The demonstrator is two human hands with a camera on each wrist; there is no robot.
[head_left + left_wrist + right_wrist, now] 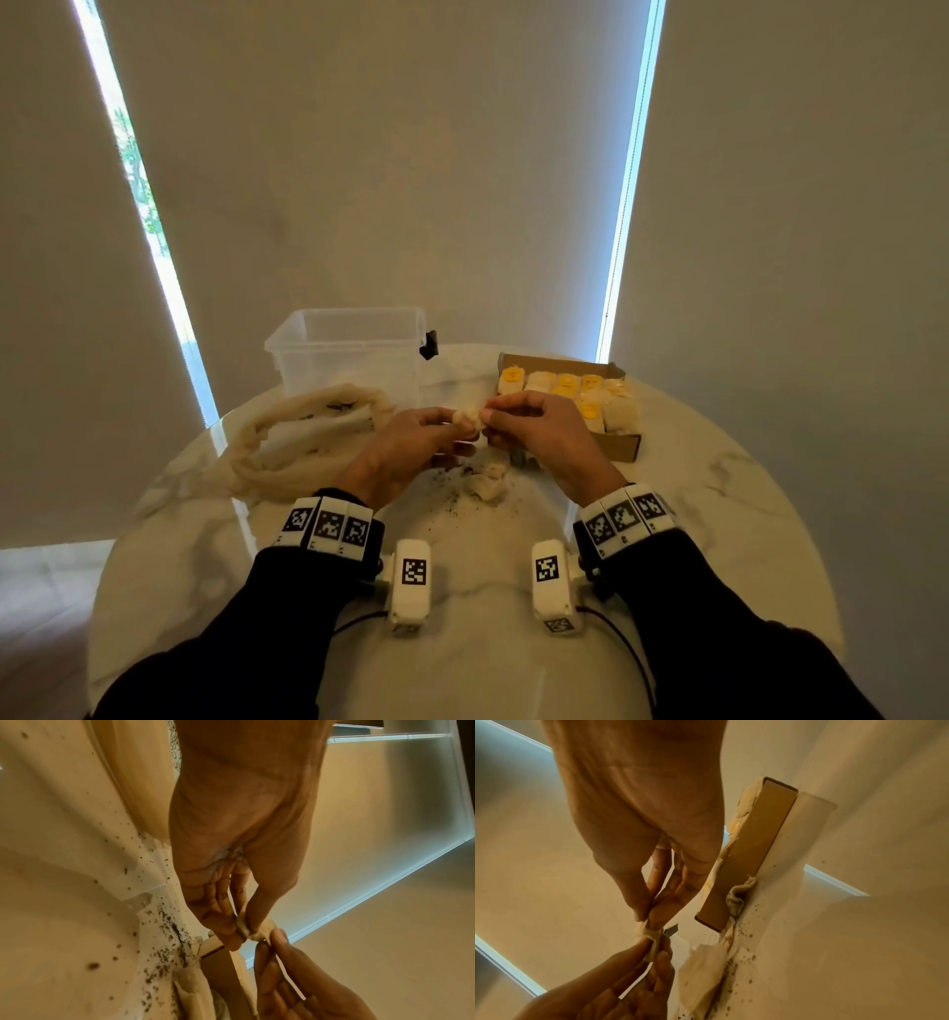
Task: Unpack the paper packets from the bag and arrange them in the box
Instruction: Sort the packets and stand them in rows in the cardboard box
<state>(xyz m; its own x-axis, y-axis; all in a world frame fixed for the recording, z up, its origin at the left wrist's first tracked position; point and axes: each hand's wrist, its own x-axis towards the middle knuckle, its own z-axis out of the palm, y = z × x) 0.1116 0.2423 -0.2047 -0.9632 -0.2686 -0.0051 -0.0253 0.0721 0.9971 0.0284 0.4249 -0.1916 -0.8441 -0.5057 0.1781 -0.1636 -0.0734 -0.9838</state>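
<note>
A small paper packet [466, 422] is being held up over the marble table [719, 493], pinched at one end by the left hand [405, 447] and at the other by the right hand [544, 426] — thumb and fingertips of each closed on the crumpled paper. The cardboard box [619, 446] sits just beyond the right hand, rows of packets already laid in it; the cloth bag [303, 437] lies slumped to the left. Dark grains [452, 501] are scattered on the table round a torn-looking packet [488, 483]. So the paper is judged light, soft and easily split — it is best taken by its body, squeezed gently, never tugged at the twisted ends
</note>
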